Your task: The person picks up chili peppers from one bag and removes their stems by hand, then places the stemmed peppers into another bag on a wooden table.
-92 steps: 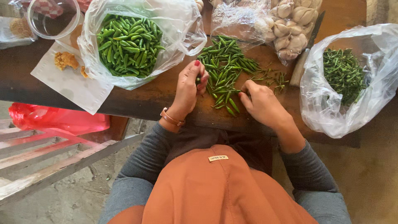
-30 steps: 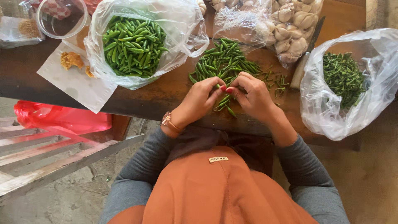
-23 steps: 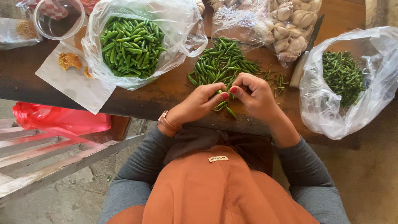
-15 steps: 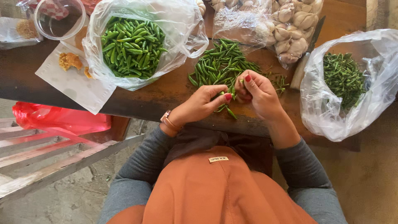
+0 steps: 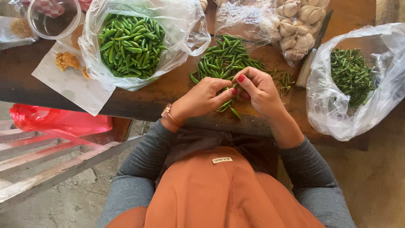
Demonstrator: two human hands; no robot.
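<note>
My left hand (image 5: 201, 99) and my right hand (image 5: 259, 90) meet at the front edge of a brown wooden table (image 5: 168, 90). Both pinch one small green chilli (image 5: 234, 85) between their fingertips. Behind the hands lies a loose pile of green chillies (image 5: 225, 61), with a few more under my fingers (image 5: 228, 107). A clear plastic bag on the left holds stemmed green chillies (image 5: 130, 44). On the right, another clear bag holds thin green stems (image 5: 350, 76).
A clear bag of garlic cloves (image 5: 297, 23) lies at the back. A white paper (image 5: 69, 80) with yellowish crumbs and a clear plastic tub (image 5: 52, 17) sit at the far left. A red plastic bag (image 5: 59, 120) rests below the table beside wooden slats (image 5: 50, 160).
My hands came together over the chilli pile near the table edge. My right hand lifted slightly and both now pinch one chilli.
</note>
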